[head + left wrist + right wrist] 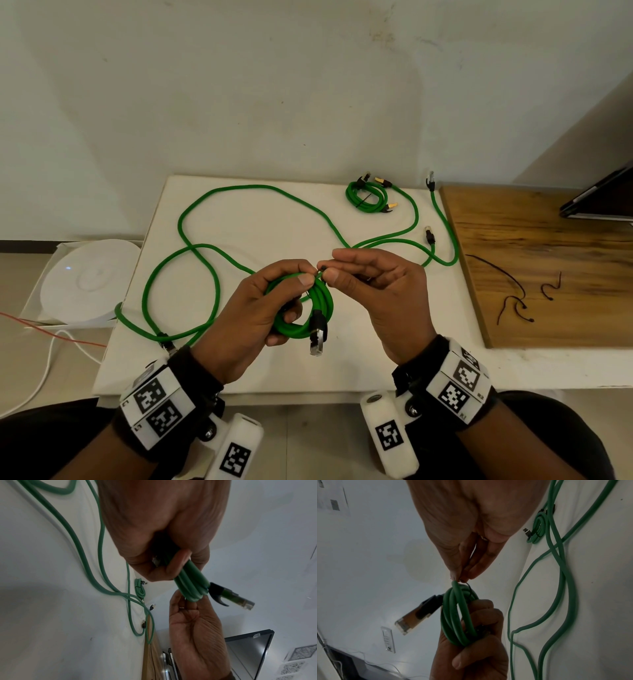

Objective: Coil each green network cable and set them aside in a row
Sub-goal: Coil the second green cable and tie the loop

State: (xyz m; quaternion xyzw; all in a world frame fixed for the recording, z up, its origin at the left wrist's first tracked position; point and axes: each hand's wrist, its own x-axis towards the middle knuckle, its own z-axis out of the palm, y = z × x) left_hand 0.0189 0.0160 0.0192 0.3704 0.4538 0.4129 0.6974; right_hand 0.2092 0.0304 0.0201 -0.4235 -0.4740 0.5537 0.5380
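A wooden board (548, 267) lies on the right of the white worktop (260, 219), with loose black twist ties (513, 301) on it. A dark laptop (603, 198) sits beyond. Left, a round white device (85, 281) rests in a box, beside white (44, 373) and red wires (51, 329).

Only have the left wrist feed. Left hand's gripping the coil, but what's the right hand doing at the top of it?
Observer: The right hand pinches a thin black tie at the top of the coil, which the left hand grips.
Operator: Is the tie round the coil?
Observer: The right wrist view shows it crossing the strands. I cannot tell whether it is closed.
Operator: Any spare ties?
Observer: Two spare ties lie loose on the wooden board, to the person's right.
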